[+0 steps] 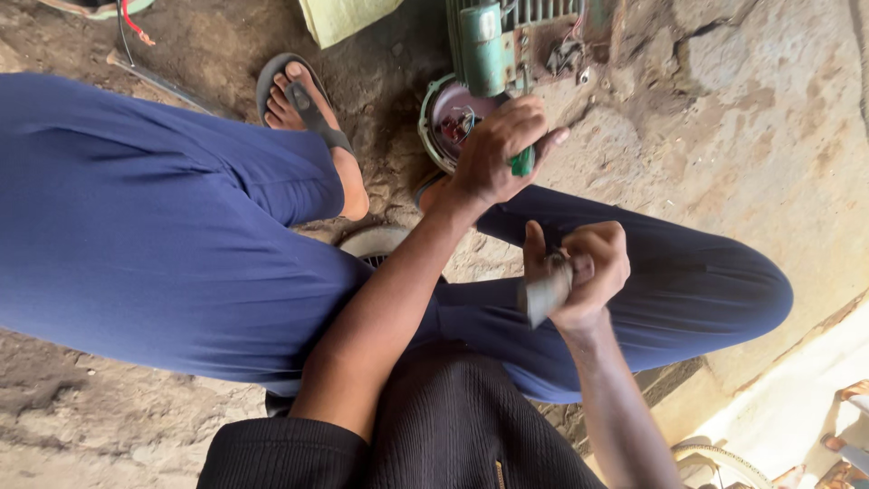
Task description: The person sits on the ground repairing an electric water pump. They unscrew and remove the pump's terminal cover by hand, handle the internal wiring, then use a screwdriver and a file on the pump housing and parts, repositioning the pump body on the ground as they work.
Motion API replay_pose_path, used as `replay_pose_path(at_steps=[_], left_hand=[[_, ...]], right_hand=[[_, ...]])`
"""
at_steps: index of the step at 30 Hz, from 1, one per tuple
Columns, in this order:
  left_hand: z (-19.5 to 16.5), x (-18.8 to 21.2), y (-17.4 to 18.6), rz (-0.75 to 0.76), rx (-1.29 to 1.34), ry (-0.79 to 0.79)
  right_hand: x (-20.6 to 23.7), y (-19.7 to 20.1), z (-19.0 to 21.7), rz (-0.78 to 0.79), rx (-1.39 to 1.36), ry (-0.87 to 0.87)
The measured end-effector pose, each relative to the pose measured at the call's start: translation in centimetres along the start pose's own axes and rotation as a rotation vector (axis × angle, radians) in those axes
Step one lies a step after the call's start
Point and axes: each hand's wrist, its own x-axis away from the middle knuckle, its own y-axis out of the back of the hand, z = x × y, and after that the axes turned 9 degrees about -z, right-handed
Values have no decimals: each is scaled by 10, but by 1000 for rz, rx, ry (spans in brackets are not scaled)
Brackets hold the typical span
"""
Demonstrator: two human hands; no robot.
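Both hands fisted: left hand [496, 152] around green-handled screwdriver [522, 163], right hand [584, 270] around hammer [546, 292].

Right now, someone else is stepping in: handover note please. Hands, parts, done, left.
Left hand: closed around a green-handled tool, held at the open end of the green electric motor on the dirt floor.
Right hand: closed on a grey metal tool, raised above the right knee, clear of the motor.
Motor: end cover appears loosened or off, with a pale disc and wiring showing inside. A round white part lies between the legs.
Done: motor end appears opened.
Left: cannot tell from this view; the tool tip is hidden by the left hand.
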Motion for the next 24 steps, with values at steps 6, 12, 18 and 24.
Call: replay_pose_path(at_steps=[6,12,18,24], left_hand=[[-3,-6,6,43,45,87],[-8,-20,9,81,116,215],[-11,-39,8,-10,-8,122],[-7,-69,-10,116,-99,306]], right_hand=[[-18,-5,-11,315,293,-70],[-25,-2,-12,312,242,49],[-32,8,-16,273,132,-158],[-38,6,-72,84,-278,-482]])
